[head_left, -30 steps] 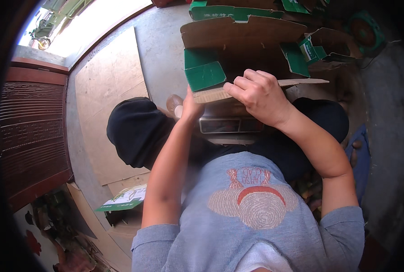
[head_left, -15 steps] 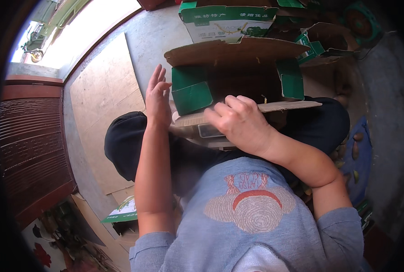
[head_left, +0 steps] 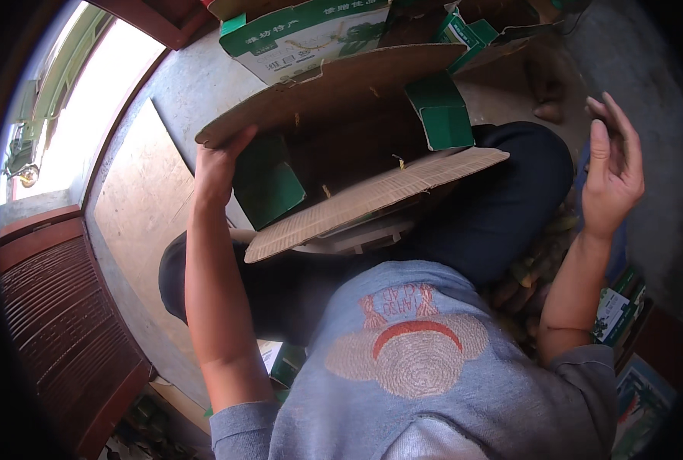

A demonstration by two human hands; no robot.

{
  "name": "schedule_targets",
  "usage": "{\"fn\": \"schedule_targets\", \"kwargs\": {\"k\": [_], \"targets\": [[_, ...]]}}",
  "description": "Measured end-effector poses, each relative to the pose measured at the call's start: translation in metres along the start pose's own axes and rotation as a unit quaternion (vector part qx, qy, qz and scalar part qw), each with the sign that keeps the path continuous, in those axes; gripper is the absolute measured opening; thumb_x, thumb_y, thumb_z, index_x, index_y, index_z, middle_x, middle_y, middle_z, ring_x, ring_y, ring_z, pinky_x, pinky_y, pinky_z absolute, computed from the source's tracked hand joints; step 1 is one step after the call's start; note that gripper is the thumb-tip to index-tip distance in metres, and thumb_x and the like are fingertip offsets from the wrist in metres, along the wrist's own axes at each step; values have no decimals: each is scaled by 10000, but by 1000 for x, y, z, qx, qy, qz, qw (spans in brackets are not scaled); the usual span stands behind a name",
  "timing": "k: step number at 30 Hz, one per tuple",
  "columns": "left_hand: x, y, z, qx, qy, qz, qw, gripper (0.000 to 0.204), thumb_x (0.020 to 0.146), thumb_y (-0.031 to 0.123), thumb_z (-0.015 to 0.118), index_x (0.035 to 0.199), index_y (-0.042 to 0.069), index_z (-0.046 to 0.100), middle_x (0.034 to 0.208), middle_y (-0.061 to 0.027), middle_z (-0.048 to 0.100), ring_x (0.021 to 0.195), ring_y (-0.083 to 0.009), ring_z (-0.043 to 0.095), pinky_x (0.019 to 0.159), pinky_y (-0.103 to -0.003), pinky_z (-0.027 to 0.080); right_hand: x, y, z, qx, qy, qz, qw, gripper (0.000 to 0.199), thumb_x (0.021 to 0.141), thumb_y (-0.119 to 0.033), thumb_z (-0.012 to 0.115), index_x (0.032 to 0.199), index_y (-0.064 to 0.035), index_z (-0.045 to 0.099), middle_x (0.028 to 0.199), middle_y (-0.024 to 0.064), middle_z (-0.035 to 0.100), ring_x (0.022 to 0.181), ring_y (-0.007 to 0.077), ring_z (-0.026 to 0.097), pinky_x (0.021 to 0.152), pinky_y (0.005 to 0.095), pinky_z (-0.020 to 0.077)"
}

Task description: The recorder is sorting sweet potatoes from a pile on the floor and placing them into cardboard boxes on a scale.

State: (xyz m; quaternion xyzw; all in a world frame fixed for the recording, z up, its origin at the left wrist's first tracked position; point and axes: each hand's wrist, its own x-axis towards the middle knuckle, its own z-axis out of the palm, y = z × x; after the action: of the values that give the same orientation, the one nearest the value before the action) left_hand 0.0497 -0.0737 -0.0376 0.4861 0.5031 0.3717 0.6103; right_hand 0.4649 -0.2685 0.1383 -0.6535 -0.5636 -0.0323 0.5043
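Observation:
An open cardboard box [head_left: 379,192] with a dark inside stands in front of my crossed legs. Its long near flap leans toward me and its long far flap stands up. Green end flaps show at the left [head_left: 268,180] and right [head_left: 441,111]. My left hand [head_left: 217,165] is closed on the box's far left corner, thumb on the inner side of the far flap, other fingers partly hidden. My right hand [head_left: 615,172] is raised well to the right of the box, fingers stretched out and nothing in it.
A green and white printed box [head_left: 303,42] stands behind, with another open carton [head_left: 468,34] to its right. Brown rounded lumps [head_left: 548,111] lie on the floor at the right. A flat tan sheet [head_left: 146,184] lies at the left, near a brown slatted panel [head_left: 58,307].
My right hand has left the near flap and swung out to the right. My left hand has taken hold of the box's far left corner. The view has shifted and the box looks more tilted.

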Motion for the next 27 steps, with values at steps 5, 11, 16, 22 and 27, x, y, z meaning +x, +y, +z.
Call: {"fn": "schedule_targets", "kwargs": {"k": [5,11,16,22,27], "targets": [[17,-22,-7,3,26,4,1000,446,848,136,823,1244,14,657,1199,-90,681,1082,-187,621,979,-322,467,-46,111,-84,-204,56,92,973,177,973,-69,660,1123,5,715,1054,76,739,908,132,681,821,269,535],[2,-25,-11,86,28,-4,996,544,904,235,770,1352,-17,591,1299,-117,634,1180,-195,588,1029,-326,442,-165,229,-126,-254,-45,287,923,173,887,-174,737,974,-29,701,832,167,724,769,284,723,695,363,536],[-3,-11,14,120,-6,7,993,548,910,165,745,1390,-16,551,1351,-123,592,1234,-210,552,1070,-329,412,-269,270,-136,-352,-217,455,789,268,921,-259,664,1076,-44,708,1048,235,703,1018,421,670,849,488,530],[-11,-16,-65,86,-92,-35,991,640,897,-30,632,1493,14,405,1448,-131,493,1377,-246,422,1134,-368,340,-441,321,-150,-265,-433,474,719,536,884,-236,671,1355,-13,547,1275,277,622,1231,407,585,1018,443,488],[-35,23,-47,159,-39,-43,985,737,935,-2,529,1596,73,212,1622,-202,272,1519,-339,259,1222,-462,251,-502,273,-147,-164,-561,497,641,872,761,-416,818,1459,-55,439,1389,231,564,1296,375,547,1071,434,462]]}}
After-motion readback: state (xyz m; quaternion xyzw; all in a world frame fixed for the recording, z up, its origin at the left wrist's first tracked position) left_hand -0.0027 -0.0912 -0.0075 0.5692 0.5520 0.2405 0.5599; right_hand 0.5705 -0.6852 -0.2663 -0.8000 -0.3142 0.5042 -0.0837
